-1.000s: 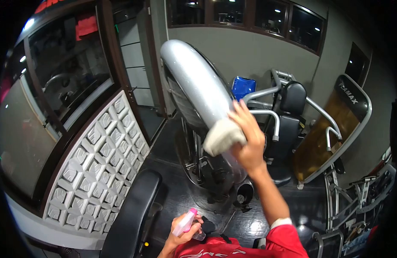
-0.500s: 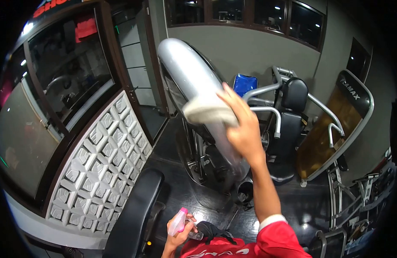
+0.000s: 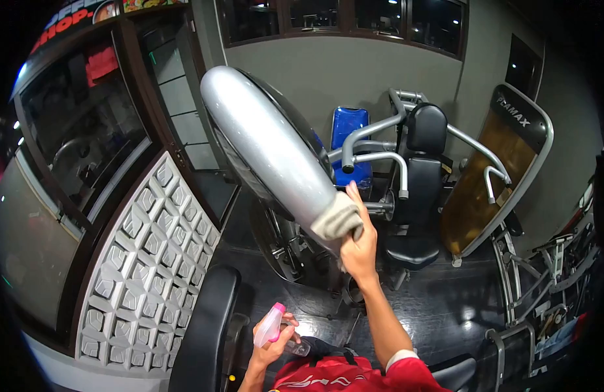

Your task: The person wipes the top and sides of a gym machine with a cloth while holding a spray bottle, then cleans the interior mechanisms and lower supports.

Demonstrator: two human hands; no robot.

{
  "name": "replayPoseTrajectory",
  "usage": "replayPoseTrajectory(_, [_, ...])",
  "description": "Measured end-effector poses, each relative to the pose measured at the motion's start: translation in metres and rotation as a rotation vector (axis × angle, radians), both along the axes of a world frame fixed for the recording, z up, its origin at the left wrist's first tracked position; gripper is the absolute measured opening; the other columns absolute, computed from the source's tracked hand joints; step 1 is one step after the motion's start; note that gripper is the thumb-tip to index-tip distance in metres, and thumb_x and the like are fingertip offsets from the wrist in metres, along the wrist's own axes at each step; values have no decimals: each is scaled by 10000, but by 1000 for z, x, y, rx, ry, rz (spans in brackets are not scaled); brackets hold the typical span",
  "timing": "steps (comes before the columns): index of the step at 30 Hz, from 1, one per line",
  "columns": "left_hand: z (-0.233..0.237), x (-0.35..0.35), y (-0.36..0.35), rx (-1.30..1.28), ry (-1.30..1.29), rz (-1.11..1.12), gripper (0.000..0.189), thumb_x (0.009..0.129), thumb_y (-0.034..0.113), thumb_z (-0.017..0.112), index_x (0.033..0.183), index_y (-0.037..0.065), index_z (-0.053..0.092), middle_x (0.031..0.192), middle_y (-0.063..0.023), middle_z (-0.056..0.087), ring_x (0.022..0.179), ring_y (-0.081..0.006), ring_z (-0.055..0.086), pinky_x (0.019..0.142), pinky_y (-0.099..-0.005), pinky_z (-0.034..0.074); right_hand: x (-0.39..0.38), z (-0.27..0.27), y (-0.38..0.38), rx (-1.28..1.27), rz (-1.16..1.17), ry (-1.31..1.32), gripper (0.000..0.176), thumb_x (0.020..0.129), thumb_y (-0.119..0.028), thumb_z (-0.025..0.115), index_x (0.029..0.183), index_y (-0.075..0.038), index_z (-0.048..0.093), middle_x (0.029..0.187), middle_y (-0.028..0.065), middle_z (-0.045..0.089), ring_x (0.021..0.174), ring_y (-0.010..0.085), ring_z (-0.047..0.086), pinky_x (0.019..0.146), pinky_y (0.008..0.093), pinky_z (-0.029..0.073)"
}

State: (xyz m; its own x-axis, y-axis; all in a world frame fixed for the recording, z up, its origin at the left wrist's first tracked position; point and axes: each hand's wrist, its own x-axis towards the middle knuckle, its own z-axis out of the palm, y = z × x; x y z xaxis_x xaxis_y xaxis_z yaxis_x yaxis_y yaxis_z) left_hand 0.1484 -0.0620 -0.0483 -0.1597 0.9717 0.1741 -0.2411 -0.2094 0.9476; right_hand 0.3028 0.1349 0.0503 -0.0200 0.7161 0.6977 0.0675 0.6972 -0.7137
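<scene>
A beige-grey folded cloth [image 3: 336, 219] is pressed against the lower part of a long, silver, rounded machine casing [image 3: 266, 137]. My right hand [image 3: 361, 251] is closed round the cloth's right side, arm stretched forward. Close to my body, my left hand [image 3: 270, 351] grips a clear spray bottle [image 3: 270, 326] with a pink and white spray head. The bottle's clear body points to the lower right and is partly covered by my fingers.
A black padded bench [image 3: 214, 320] stands left of my left hand. Beyond the casing are a blue pad [image 3: 349, 140] and a black-seated machine [image 3: 425, 189] with silver arms. A white patterned panel [image 3: 142, 261] lines the left side; metal frames [image 3: 544, 274] stand at right.
My right hand has slid the cloth down along the silver casing to its lower part. The view has shifted slightly; my left hand keeps hold of the spray bottle near my body.
</scene>
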Motion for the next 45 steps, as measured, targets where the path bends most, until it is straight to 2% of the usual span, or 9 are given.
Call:
replayPoseTrajectory(7, [-9,-6,-17,-24,65,91,239,837,-34,577,1068,-66,523,870,-147,616,637,-191,646,583,-288,531,-21,41,-1,174,-42,-96,627,670,151,415,1283,27,466,1405,194,391,1315,270,367,1080,348,259])
replayPoseTrajectory(14, [-13,-5,-29,-73,-2,146,238,839,-31,581,1066,-71,520,855,-137,621,636,-184,646,592,-281,527,27,-91,10,-311,-176,62,353,939,-156,478,1237,33,488,1110,163,621,1058,217,574,896,303,412])
replayPoseTrajectory(19, [-11,-3,-24,-100,8,91,233,841,-29,582,1062,-72,522,861,-137,621,637,-182,646,594,-280,528,27,-111,5,-453,-251,90,409,943,-231,492,1249,40,481,1151,195,599,1093,254,563,921,331,412])
replayPoseTrajectory(24, [-9,-1,-16,-66,18,51,232,838,-29,583,1058,-72,523,868,-143,620,642,-182,649,592,-277,527,-16,-27,-6,-99,-32,100,534,847,-48,520,1358,6,375,1395,210,388,1294,316,378,1047,373,306])
replayPoseTrajectory(29, [-11,0,-18,-68,30,62,233,833,-38,579,1055,-75,521,873,-151,621,644,-190,651,593,-281,528,-44,9,-13,574,-520,-670,716,625,-96,596,1311,-277,500,1432,142,362,1312,356,334,1080,495,244])
replayPoseTrajectory(34, [-29,-11,-35,-36,78,111,270,865,-25,534,1128,-41,472,915,-154,591,642,-228,644,593,-340,543,-22,-101,-14,429,-527,-353,726,658,-68,562,1357,-229,445,1482,193,232,1351,400,246,1074,541,237])
replayPoseTrajectory(38, [-28,-10,-44,-84,-74,214,254,839,-43,571,1082,-78,506,871,-153,620,638,-198,648,587,-292,530,-3,-181,-16,-313,-407,121,498,887,-55,420,1364,45,320,1409,237,342,1321,355,316,1070,394,262])
replayPoseTrajectory(42, [-26,-10,-46,-89,-32,201,244,844,-31,569,1077,-75,508,870,-148,620,629,-198,646,587,-291,528,-7,-144,-4,-351,-390,224,431,970,-170,398,1311,91,362,1295,224,476,1213,297,456,1011,354,323])
replayPoseTrajectory(45, [-23,-8,-43,-62,-47,194,242,845,-25,571,1073,-75,507,871,-148,621,627,-197,645,587,-288,527,-21,-61,-5,-35,-210,172,508,800,39,505,1294,78,393,1314,223,453,1267,330,394,1054,402,285])
